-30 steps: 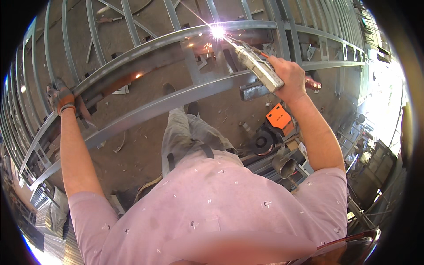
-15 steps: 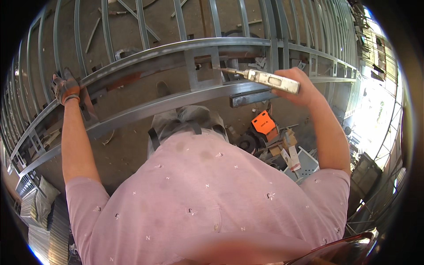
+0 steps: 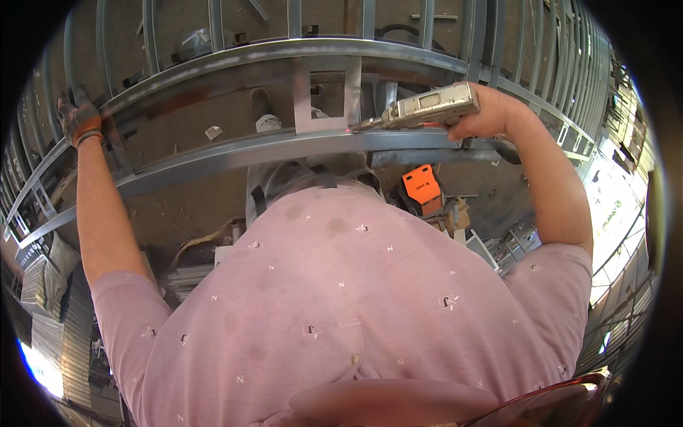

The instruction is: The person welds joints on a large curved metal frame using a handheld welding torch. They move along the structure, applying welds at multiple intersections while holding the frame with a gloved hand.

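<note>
My right hand [image 3: 491, 112], bare, is closed round the grip of a worn, pale welding gun [image 3: 434, 105]. The gun's narrow nozzle points left, and its tip is at the lower right corner of a flat square metal plate with a cut-out [image 3: 302, 107]. A small red spot of light shows there. This plate sits between two long rails of a grey metal frame [image 3: 235, 153]. Far to the left, my left hand [image 3: 82, 124], in a grey and orange glove, is wrapped over the frame beside an upright bar; its fingertips are partly hidden.
Several upright bars [image 3: 217, 25] rise beyond the upper rail. An orange-topped machine [image 3: 421, 188] stands on the floor below the frame, near cardboard scraps [image 3: 457, 213]. Stacked metal lengths [image 3: 192, 277] lie at lower left. Bright daylight comes in at the right.
The welding gun's tip has come down to the plate's lower corner, and a red spot now shows there. The view has shifted; my left hand stays on the frame.
</note>
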